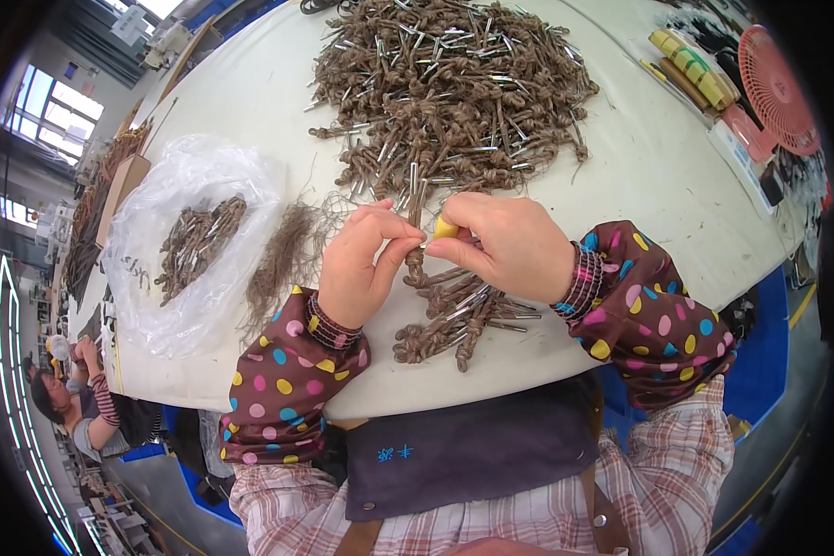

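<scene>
Between thumb and fingertips my left hand [360, 258] pinches a knotted brown cord [415, 271], whose silver metal tips point away from me. Close against it on the right, my right hand [517, 243] is closed, with a small yellow thing [446, 229] at its fingertips; its kind is mostly hidden. Under and in front of my hands lies a small bunch of knotted cords [449, 326] with metal tips. Farther off is a large heap of the same knotted cords [454, 93]. Loose brown thread scraps [285, 255] lie left of my left hand.
A clear plastic bag [181, 324] with more brown cords stands on the white table [667, 185] at the left. At the far right are a pink fan [777, 88] and a yellow-green bundle [693, 67]. Another person [79, 408] sits at the far left.
</scene>
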`<state>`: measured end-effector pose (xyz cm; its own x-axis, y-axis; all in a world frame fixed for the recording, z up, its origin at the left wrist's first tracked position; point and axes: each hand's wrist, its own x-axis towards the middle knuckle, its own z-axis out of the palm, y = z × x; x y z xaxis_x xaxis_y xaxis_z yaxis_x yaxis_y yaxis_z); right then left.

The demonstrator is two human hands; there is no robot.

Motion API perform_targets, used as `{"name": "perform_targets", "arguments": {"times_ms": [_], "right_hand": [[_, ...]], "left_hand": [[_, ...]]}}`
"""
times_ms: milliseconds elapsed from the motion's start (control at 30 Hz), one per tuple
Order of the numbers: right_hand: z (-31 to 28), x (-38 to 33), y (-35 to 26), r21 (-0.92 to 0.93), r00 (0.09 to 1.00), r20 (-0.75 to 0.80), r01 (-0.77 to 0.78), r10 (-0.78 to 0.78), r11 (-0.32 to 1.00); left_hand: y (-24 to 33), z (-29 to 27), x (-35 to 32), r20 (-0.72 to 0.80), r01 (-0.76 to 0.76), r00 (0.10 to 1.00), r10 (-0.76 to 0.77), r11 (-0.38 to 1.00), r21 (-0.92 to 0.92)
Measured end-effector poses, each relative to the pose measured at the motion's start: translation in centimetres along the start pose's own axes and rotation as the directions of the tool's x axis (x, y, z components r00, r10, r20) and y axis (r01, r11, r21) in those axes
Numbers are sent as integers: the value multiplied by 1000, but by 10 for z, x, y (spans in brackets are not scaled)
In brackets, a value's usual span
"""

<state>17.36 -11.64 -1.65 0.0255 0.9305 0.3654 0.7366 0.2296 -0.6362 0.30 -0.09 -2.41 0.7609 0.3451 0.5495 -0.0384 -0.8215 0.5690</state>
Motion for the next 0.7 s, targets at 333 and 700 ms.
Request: {"name": "perform_targets", "arguments": {"times_ms": [333, 700], "right_hand": [[-1, -1, -1, 0, 999, -11, 37, -37, 999], [-19, 7, 15, 80, 990, -59, 134, -130, 988]], "left_hand": [[0, 1, -1, 27, 1, 1000, 0, 1000, -20], [-1, -2, 2, 290, 79, 956, -48, 992, -96]]}}
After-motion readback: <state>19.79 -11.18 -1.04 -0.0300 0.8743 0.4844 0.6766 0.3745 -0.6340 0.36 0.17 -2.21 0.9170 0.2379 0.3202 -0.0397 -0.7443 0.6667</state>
